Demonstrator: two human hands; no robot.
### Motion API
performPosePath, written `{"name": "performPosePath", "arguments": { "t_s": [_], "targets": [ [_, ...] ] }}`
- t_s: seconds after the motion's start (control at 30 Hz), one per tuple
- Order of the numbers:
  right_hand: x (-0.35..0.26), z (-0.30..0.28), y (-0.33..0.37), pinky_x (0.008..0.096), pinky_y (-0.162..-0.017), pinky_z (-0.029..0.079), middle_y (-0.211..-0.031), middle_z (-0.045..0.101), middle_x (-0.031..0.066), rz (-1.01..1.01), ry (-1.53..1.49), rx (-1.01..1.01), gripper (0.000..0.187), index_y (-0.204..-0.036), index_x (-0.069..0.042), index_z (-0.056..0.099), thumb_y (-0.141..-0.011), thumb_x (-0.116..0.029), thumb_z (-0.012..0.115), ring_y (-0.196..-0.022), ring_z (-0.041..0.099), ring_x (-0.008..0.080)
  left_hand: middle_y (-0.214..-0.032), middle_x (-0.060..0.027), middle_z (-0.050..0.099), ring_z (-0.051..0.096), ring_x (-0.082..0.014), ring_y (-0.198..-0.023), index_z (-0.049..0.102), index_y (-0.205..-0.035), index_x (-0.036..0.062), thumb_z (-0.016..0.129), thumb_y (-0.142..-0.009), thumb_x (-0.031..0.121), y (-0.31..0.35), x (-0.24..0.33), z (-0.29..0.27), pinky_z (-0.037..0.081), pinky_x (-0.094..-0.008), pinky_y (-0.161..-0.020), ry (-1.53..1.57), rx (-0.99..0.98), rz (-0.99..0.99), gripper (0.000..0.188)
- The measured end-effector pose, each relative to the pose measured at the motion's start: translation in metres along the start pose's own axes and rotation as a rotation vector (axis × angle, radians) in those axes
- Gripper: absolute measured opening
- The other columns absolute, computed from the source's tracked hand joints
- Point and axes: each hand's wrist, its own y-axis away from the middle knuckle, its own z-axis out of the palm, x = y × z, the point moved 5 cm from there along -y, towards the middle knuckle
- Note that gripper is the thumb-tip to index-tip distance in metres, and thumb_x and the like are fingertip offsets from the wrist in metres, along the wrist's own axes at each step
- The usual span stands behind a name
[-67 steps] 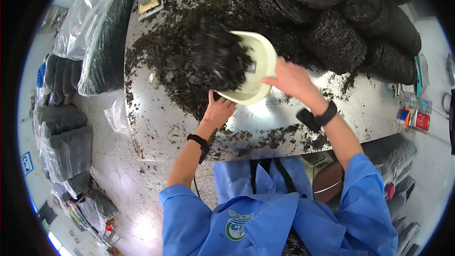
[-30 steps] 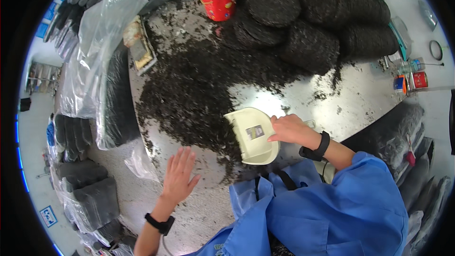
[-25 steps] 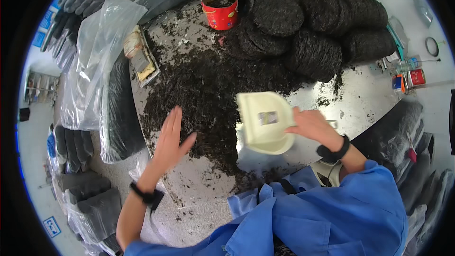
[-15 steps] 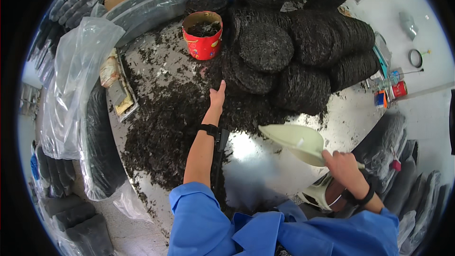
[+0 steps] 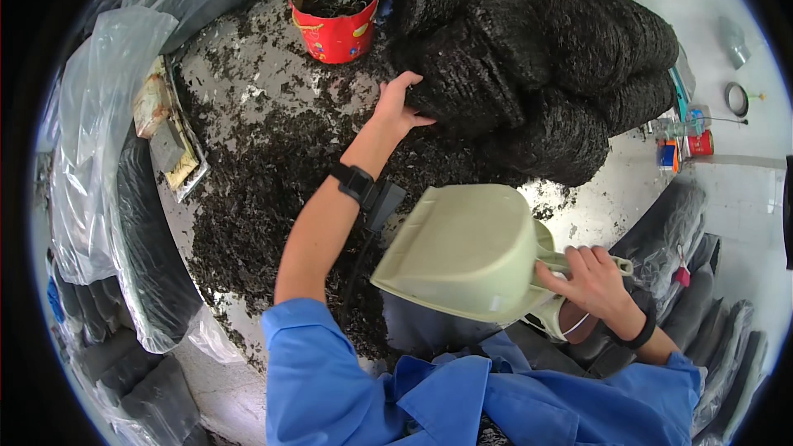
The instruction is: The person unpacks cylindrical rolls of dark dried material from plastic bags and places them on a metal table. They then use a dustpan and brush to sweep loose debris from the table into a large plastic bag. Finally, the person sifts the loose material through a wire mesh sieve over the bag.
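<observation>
My left hand [image 5: 398, 107] is stretched forward with thumb and index finger spread, its inner side against or very close to the near stack of black, flaky discs [image 5: 467, 83]; contact is hard to tell. That stack leans, its layered side showing. In my right hand [image 5: 591, 281] is the handle of a pale green plastic dustpan [image 5: 462, 248]. The dustpan is tilted, its rounded underside up and its wide edge toward the left. Loose black flakes [image 5: 264, 215] cover the table [image 5: 239, 66] to its left.
A red bucket [image 5: 339, 37] with dark flakes in it stands at the back. More black stacks [image 5: 570, 33] are piled at the back right. Clear plastic bags [image 5: 107, 132] hang along the left edge. Cans and small tools [image 5: 698, 140] lie at the far right.
The dustpan has turned over and swung left toward me. My left hand has moved up to the near stack, which now leans. The other person's hand at the back is out of view.
</observation>
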Motion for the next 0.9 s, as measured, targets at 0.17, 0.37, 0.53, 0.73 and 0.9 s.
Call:
{"name": "performPosePath", "arguments": {
  "t_s": [0.17, 0.37, 0.53, 0.73, 0.9],
  "targets": [
    [-0.012, -0.003, -0.077, 0.0292, -0.057, 0.034, -0.077, 0.046, 0.0048, -0.025, 0.096, 0.086, 0.043, -0.120, -0.018, 0.049, -0.077, -0.014, 0.053, -0.066, 0.046, 0.0161, -0.131, -0.0184, 0.043, 0.040, -0.0401, -0.123, 0.039, -0.129, 0.0049, 0.062, -0.079, 0.026, 0.018, 0.039, 0.065, 0.026, -0.0642, -0.102, -0.201, -0.043, -0.071, 0.059],
    [-0.006, 0.036, -0.193, 0.0316, -0.057, 0.035, -0.077, 0.048, 0.0055, 0.323, 0.311, 0.140, 0.040, -0.118, -0.008, 0.051, -0.079, -0.019, 0.054, -0.066, 0.047, 0.0174, -0.122, -0.0188, 0.054, 0.053, -0.0323, -0.112, 0.045, -0.122, 0.0025, 0.060, -0.083, 0.024, -0.011, 0.043, 0.092, 0.035, -0.0598, -0.099, -0.344, 0.025, -0.068, 0.047],
    [-0.014, 0.065, -0.256, 0.0352, -0.054, 0.040, -0.078, 0.052, 0.0090, 0.418, 0.488, -0.285, 0.041, -0.116, -0.003, 0.053, -0.077, -0.014, 0.057, -0.062, 0.050, 0.0183, -0.143, -0.0233, 0.029, 0.036, -0.0391, -0.127, 0.028, -0.138, -0.0013, 0.062, -0.083, 0.023, -0.020, 0.042, 0.100, 0.036, -0.0641, -0.097, -0.434, -0.060, -0.049, 0.069],
    [-0.111, 0.023, -0.170, 0.0362, -0.051, 0.042, -0.075, 0.054, 0.0095, 0.245, 0.433, -0.232, 0.034, -0.110, 0.000, 0.053, -0.077, -0.012, 0.055, -0.061, 0.053, 0.0200, -0.122, -0.0168, 0.051, 0.049, -0.0328, -0.112, 0.046, -0.126, 0.0038, 0.069, -0.080, 0.028, 0.000, 0.038, 0.088, 0.031, -0.0572, -0.103, -0.299, -0.029, -0.040, 0.057],
    [-0.072, -0.050, -0.096, 0.0330, -0.052, 0.039, -0.075, 0.056, 0.0086, 0.152, 0.094, -0.152, 0.033, -0.109, 0.001, 0.053, -0.080, -0.014, 0.053, -0.060, 0.054, 0.0190, -0.112, -0.0116, 0.056, 0.052, -0.0263, -0.107, 0.052, -0.118, 0.0068, 0.070, -0.079, 0.025, 0.012, 0.018, 0.078, 0.037, -0.0433, -0.101, -0.243, -0.077, 0.050, 0.046]
  ]
}}
